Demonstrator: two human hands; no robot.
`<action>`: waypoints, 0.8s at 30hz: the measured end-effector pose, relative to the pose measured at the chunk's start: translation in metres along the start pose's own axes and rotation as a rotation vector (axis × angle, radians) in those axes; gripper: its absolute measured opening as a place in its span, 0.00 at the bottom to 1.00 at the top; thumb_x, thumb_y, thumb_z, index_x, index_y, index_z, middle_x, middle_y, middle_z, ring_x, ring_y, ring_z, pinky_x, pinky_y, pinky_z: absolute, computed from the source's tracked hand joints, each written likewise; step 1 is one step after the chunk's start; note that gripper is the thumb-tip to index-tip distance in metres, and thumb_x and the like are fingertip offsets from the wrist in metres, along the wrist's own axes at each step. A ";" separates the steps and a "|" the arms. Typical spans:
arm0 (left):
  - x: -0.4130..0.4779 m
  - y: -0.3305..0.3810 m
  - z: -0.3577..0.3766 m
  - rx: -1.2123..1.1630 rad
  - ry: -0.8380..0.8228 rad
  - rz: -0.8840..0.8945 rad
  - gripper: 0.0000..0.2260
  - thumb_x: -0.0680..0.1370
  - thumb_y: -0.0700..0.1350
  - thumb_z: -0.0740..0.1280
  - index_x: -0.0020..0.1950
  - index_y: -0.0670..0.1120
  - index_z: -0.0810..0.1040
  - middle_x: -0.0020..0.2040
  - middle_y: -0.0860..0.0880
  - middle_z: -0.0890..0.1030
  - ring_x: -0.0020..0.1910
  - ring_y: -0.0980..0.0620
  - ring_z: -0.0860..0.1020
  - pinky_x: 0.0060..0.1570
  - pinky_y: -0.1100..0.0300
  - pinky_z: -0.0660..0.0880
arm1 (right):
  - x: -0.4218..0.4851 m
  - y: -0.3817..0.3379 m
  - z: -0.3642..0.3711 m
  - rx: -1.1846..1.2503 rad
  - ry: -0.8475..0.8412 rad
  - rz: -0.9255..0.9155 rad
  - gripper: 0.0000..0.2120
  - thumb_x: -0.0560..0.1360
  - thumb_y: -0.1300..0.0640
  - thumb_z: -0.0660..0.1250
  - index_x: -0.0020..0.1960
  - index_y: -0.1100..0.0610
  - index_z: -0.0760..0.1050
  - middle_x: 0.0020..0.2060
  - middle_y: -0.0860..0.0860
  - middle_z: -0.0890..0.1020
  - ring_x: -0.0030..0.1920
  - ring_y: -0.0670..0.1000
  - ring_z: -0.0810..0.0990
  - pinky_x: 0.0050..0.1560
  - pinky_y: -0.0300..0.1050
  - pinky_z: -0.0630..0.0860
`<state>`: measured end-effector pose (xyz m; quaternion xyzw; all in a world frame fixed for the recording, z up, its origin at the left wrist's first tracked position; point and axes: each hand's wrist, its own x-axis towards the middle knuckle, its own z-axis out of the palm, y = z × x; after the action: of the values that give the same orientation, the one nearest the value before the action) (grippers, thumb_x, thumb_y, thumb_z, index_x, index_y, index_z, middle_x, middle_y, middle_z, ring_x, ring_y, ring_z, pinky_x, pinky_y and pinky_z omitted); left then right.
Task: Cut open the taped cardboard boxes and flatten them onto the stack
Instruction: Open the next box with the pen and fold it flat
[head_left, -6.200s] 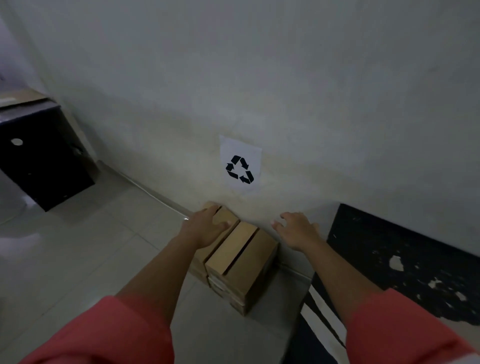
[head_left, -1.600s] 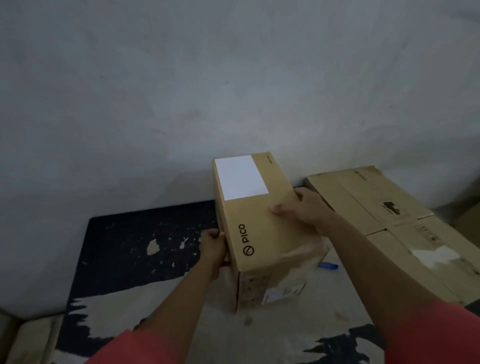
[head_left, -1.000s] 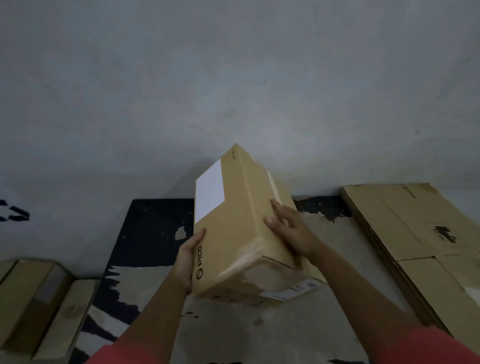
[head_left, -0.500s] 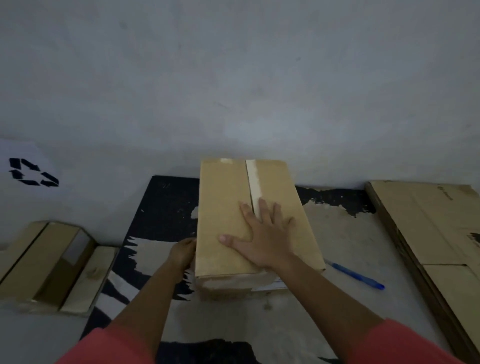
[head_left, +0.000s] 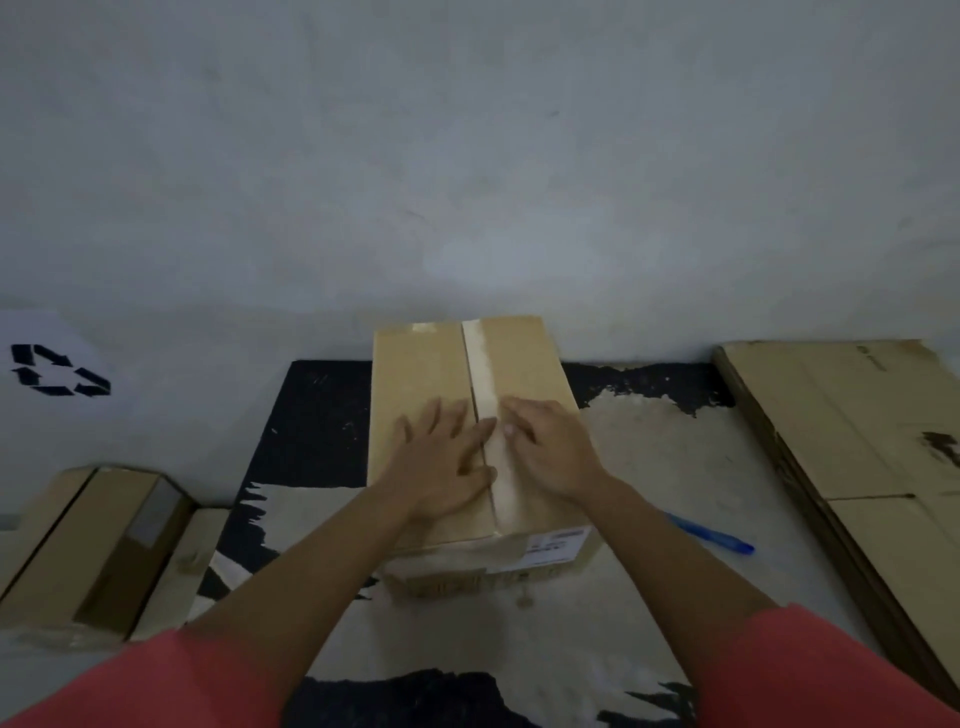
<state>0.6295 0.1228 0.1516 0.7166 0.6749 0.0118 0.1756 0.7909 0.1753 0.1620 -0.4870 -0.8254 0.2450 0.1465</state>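
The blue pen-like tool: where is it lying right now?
In the head view, the blue pen-like tool lies on the mat, on the right, between the taped box and the stack of flattened cardboard.

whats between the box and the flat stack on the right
A blue pen lies on the mat between the box and the stack, seen in the head view.

box (head_left: 426, 374) blocks centre, pen (head_left: 711, 538) right, wall (head_left: 467, 156) behind

Flattened stack (head_left: 852, 431) partly off-frame (right edge)
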 end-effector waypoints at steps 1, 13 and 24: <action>0.001 0.003 0.001 0.058 -0.046 -0.006 0.28 0.81 0.61 0.52 0.79 0.59 0.45 0.80 0.48 0.41 0.78 0.44 0.38 0.72 0.40 0.39 | -0.002 0.008 -0.006 0.113 0.019 0.015 0.19 0.80 0.57 0.60 0.70 0.56 0.69 0.66 0.53 0.74 0.67 0.53 0.70 0.64 0.44 0.65; -0.002 -0.007 0.014 0.021 0.197 0.070 0.30 0.70 0.67 0.45 0.65 0.56 0.70 0.64 0.49 0.64 0.67 0.48 0.62 0.70 0.40 0.52 | -0.068 0.190 0.014 -0.254 -0.116 0.667 0.20 0.80 0.59 0.58 0.72 0.57 0.63 0.68 0.55 0.70 0.66 0.55 0.70 0.66 0.49 0.69; -0.013 -0.015 -0.026 0.093 -0.224 0.149 0.57 0.50 0.83 0.57 0.76 0.60 0.56 0.74 0.56 0.52 0.73 0.52 0.56 0.73 0.45 0.55 | -0.085 0.161 0.022 -0.232 0.245 0.586 0.14 0.82 0.59 0.54 0.63 0.62 0.71 0.57 0.58 0.72 0.47 0.55 0.75 0.48 0.47 0.71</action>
<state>0.6077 0.1171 0.1746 0.7689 0.5959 -0.0865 0.2151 0.9394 0.1601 0.0552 -0.7426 -0.6492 0.1209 0.1116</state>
